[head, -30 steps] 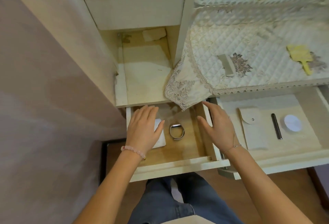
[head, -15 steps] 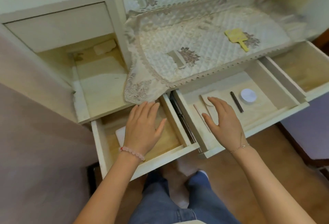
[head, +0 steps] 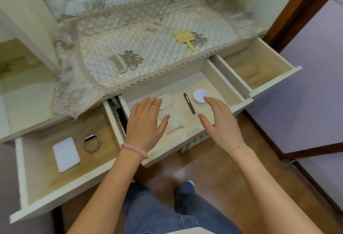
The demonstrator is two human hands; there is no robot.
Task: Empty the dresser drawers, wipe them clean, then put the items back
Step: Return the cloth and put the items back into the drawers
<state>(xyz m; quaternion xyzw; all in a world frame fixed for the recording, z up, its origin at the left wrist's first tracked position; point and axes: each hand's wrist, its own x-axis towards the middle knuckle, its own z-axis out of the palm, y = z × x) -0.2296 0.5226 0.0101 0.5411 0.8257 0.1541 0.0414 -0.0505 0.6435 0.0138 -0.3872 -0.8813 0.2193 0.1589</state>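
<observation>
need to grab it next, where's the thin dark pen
In the head view, the thin dark pen lies in the middle open drawer, between the cream snap pouch and the round white disc.

A cream quilted cover (head: 148, 48) with grey-brown leaf motifs carries a pale yellow hand mirror (head: 183, 37), the cream drawers (head: 61, 194) hold a white pad (head: 66, 154), a cream pouch (head: 172, 116), a dark pen (head: 189, 103) and a white round lid (head: 200, 95).

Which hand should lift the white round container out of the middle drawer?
Right. The right hand is open, its fingertips beside the white round container. The left hand hovers over the cream pouch, with the dark pen between it and the container.
</observation>
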